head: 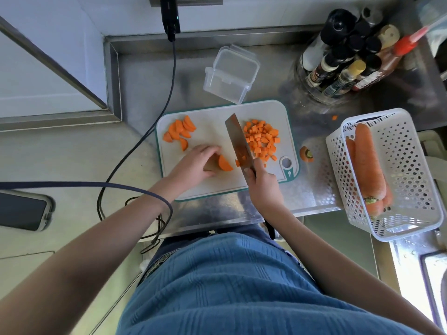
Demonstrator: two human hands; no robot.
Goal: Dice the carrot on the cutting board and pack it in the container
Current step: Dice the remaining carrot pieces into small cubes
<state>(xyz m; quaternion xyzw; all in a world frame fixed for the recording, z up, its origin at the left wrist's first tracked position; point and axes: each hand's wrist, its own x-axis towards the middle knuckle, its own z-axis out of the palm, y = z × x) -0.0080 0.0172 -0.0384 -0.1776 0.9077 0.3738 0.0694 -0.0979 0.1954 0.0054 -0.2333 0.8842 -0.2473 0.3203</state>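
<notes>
A pale plastic cutting board (212, 131) with a teal rim and rounded corners lies on a brushed steel worktop (145, 76). The left hand (198, 163) rests on the board, its fingers (208, 151) curled down and clamped on a carrot piece (223, 163), a half-round chunk with a smooth, bright orange cut face turned toward the knife (238, 143). The right hand (262, 184) is wrapped tight on the knife's handle, fingers closed around it; the broad, flat steel blade stands on edge just right of the chunk, with a few small bits against its side. On the board's right part lies a loose heap of small, square-edged carrot cubes (262, 139). At the far left corner sits a cluster of thicker half-moon slices (180, 131), overlapping one another.

Beyond the board stands a clear plastic container (229, 73), rectangular with rounded corners, empty, its hinged clips hanging out. Just off the board's right edge a cut carrot top (306, 154) with a green stem stub lies on the steel. Farther right, a white plastic basket (411, 165) pierced with round holes holds whole carrots (367, 165), rough-skinned and tapered. A dark cable (167, 97) trails across the worktop on the left.
</notes>
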